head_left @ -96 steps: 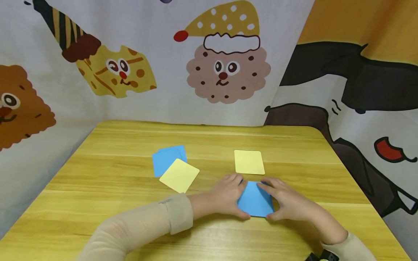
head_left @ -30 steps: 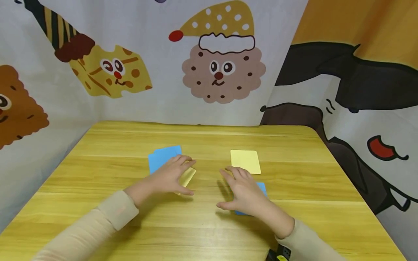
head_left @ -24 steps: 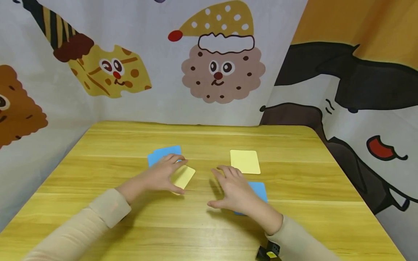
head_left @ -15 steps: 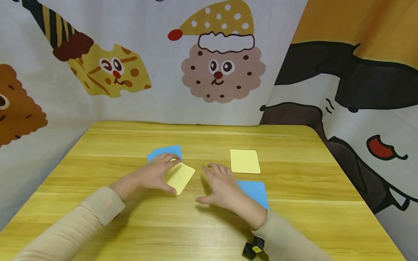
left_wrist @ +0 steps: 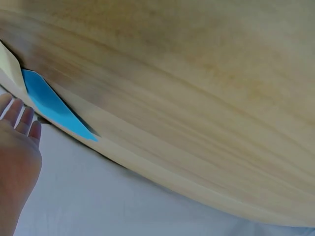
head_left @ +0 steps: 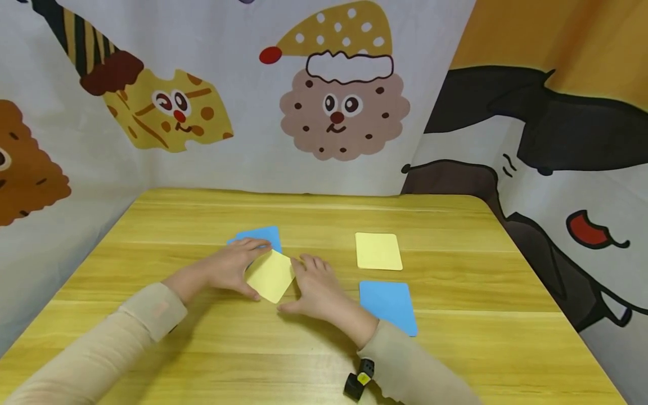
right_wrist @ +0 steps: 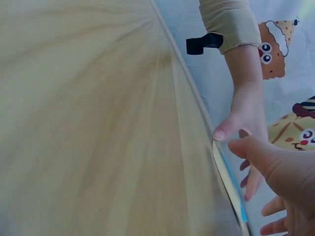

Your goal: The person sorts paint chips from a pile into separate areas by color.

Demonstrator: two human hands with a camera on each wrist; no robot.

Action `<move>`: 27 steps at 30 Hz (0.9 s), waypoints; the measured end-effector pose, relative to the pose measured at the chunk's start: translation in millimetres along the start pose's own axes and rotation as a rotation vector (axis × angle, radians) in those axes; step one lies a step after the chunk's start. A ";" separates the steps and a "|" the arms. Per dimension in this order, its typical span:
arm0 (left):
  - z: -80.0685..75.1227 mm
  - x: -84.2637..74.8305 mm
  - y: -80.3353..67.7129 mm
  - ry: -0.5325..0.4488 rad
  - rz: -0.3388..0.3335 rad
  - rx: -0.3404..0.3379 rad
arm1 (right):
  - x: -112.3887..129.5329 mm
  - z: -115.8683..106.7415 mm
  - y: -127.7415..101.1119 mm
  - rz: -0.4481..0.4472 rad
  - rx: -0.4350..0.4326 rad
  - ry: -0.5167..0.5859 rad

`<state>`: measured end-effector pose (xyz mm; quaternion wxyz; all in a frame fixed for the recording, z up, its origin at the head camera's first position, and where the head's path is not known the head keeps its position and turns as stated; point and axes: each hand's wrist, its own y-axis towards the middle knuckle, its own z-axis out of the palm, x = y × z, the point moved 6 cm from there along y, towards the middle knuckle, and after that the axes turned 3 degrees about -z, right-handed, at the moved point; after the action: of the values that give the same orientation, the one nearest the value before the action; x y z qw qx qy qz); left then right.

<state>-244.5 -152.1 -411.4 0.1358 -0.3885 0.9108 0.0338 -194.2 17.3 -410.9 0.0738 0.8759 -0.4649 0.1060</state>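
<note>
On the wooden table, a yellow square card (head_left: 270, 277) lies turned cornerwise between my two hands. My left hand (head_left: 228, 267) is at its left side, fingers spread, thumb by the lower left edge and fingertips near the top corner. At the right side is my right hand (head_left: 318, 289), index fingertip overlapping the card's right corner and thumb apart below it. Behind the left hand, blue cards (head_left: 265, 233) show partly, overlapping one another. In the left wrist view the left hand (left_wrist: 17, 147) has extended fingers; the right wrist view shows the right hand (right_wrist: 290, 182) with its thumb apart.
Another yellow card (head_left: 378, 251) lies farther right, with a single blue card (head_left: 388, 306) just in front of it. A black wrist device (head_left: 359, 379) hangs at the right sleeve. A printed cartoon curtain (head_left: 212, 169) stands behind the table's far edge (head_left: 314, 194).
Both hands have left the blue card at right. The left hand has moved left to the cornerwise yellow card. The right hand has followed leftward to that card's other side, uncovering the blue card.
</note>
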 end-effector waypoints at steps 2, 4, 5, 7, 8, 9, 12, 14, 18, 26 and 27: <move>-1.1 0.0 1.3 0.004 0.002 0.011 | 0.3 4.3 4.2 0.006 0.006 0.005; -1.5 -0.6 2.7 0.006 0.004 0.025 | 0.9 8.6 8.1 0.011 0.016 0.007; -1.4 -0.5 3.3 0.009 0.004 0.031 | 1.3 10.6 9.8 0.013 0.023 0.008; -0.6 -0.4 4.9 0.014 0.003 0.041 | 2.5 14.2 12.7 0.015 0.033 0.006; 0.1 -0.3 5.7 0.015 0.002 0.046 | 2.9 15.7 14.1 0.015 0.037 0.000; 0.8 -0.4 6.4 0.017 0.003 0.047 | 3.3 16.7 15.1 0.015 0.039 -0.005; 2.6 -0.5 8.1 0.011 0.008 0.039 | 3.9 17.8 17.6 0.016 0.043 -0.026; 3.4 -0.5 8.1 0.001 0.008 0.027 | 4.4 17.7 18.5 0.017 0.044 -0.034; 4.4 -0.7 7.8 -0.020 0.009 -0.002 | 4.8 17.0 19.4 0.018 0.042 -0.032; 6.1 -3.1 6.6 -0.051 0.025 -0.050 | 1.4 18.9 19.5 0.032 0.001 0.062; 6.3 -3.7 6.0 -0.058 0.024 -0.050 | 1.0 19.0 19.4 0.033 -0.007 0.076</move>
<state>-245.0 -144.3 -416.7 0.1521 -0.3797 0.9099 0.0694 -207.5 1.4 -428.4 0.0925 0.8631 -0.4766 0.1389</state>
